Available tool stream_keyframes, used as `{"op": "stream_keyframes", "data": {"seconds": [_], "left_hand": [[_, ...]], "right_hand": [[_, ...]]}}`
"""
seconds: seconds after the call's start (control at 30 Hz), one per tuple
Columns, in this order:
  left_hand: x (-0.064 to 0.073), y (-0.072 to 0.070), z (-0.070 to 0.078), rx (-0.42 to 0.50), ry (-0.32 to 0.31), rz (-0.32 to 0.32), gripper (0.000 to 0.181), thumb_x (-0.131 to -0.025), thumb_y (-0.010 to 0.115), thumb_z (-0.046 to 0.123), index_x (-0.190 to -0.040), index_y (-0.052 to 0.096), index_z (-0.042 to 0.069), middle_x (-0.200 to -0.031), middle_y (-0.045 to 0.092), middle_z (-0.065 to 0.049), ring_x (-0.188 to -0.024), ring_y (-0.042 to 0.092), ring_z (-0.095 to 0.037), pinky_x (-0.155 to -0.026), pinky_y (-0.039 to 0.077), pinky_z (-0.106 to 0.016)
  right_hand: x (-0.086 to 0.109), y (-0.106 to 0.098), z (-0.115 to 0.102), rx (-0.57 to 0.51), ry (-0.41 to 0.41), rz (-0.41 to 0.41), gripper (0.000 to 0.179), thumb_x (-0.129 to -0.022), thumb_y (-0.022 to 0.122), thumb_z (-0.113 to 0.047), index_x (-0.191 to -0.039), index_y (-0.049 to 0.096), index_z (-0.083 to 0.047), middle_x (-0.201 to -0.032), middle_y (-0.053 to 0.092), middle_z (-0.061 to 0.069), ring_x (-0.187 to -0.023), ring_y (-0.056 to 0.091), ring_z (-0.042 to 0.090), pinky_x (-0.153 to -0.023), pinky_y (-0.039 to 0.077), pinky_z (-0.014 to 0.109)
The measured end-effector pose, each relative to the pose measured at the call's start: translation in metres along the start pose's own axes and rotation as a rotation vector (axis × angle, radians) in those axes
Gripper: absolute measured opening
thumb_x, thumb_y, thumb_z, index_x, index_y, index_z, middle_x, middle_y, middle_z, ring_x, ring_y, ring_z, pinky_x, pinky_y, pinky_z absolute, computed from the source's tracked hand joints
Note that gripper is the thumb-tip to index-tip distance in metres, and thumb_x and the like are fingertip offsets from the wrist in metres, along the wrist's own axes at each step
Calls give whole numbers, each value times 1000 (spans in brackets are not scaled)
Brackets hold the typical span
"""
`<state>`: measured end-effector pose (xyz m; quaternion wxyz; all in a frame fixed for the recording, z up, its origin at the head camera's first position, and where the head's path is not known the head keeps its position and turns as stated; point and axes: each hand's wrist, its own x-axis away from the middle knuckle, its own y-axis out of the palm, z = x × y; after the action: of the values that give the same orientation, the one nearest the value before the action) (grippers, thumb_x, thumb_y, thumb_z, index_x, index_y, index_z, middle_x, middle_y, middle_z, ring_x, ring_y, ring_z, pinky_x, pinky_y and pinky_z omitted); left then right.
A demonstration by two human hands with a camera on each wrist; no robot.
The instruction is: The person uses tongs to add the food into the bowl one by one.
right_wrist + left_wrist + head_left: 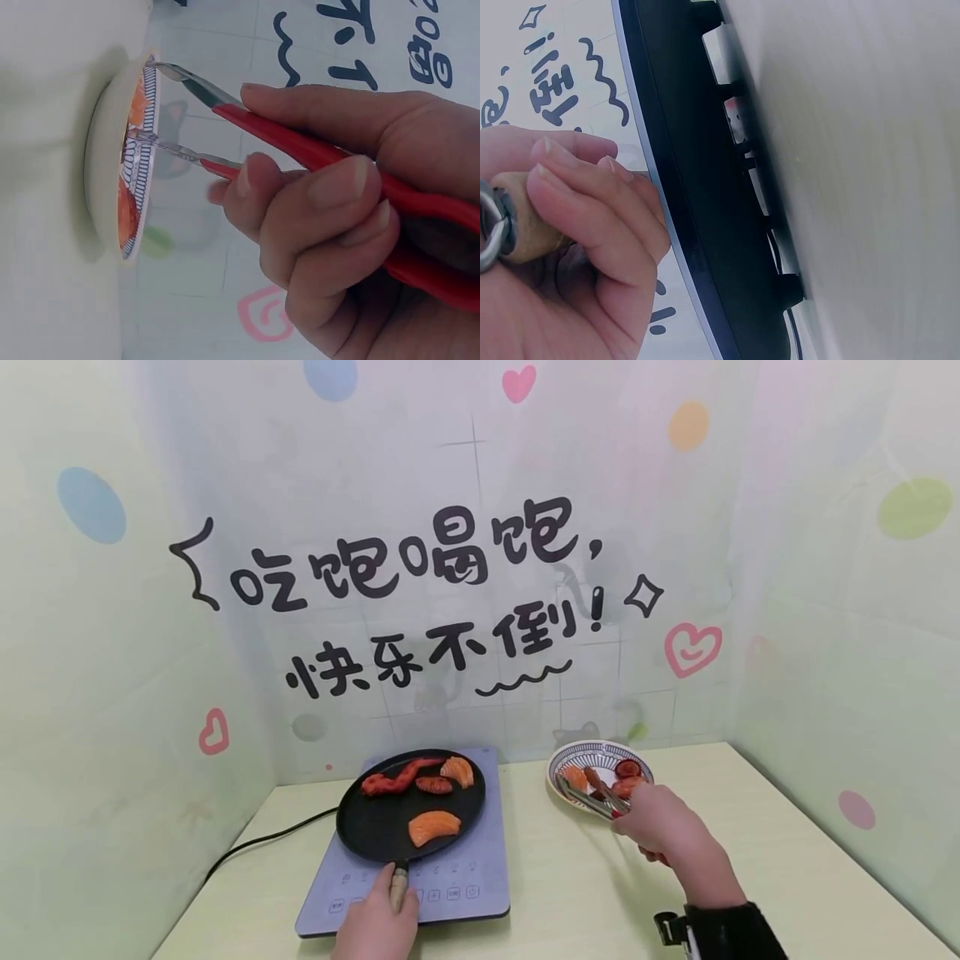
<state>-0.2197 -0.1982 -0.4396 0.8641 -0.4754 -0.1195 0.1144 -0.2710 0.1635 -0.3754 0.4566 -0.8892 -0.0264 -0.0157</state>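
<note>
A: Head?
B: Lower centre, left hand [381,920] is gripping the pan [375,835]; at right, right hand [666,820] is holding tongs [592,802] over food [627,768] in the bowl [600,748].
A: Left wrist?
B: The handle [536,234] is sitting in-hand, left.
A: Right wrist?
B: Tongs are standing parted, upper left; squeezing food gently mid-length is seeming wise.

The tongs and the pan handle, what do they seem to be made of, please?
The tongs look like shiny metal at the tips, which glint silvery; their smooth red arms may be plastic-coated. The pan handle is probably matte wood, given its tan-brown colour.
</note>
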Motion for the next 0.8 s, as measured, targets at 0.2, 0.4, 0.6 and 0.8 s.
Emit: {"op": "stream_keyframes", "data": {"seconds": [0.2,0.4,0.6,0.8], "left_hand": [[-1,1,1,4,-8,-9,67,-101,64,34,-152,47,-7,-124,68,-37,-95,72,-38,-87,56,-58],[-1,3,1,1,-10,-11,67,-101,64,34,-152,47,-7,-124,69,-36,-96,72,-39,-89,56,-59],[0,1,1,-4,-1,-6,67,-102,63,34,-152,47,-7,-122,69,-37,-95,73,-40,-88,57,-58],[1,-1,1,-2,3,-2,67,-102,63,33,-152,46,-8,-122,69,-37,-95,72,-39,-87,57,-58]], "right_hand": [[-6,11,4,17,12,-68,17,-93,61,-11,-78,59,-4,-56,53,3,-41,48,13,-42,38,24],[-12,21,12,-44,38,-71,8,-90,55,-6,-84,59,-2,-71,56,8,-44,50,15,-45,40,24],[-13,23,8,-57,18,-77,16,-97,58,-9,-82,57,-4,-63,57,8,-42,50,15,-41,41,27],[-13,26,-3,5,-20,-85,25,-102,62,-11,-80,56,-1,-56,62,11,-35,55,13,-39,49,32]]}}
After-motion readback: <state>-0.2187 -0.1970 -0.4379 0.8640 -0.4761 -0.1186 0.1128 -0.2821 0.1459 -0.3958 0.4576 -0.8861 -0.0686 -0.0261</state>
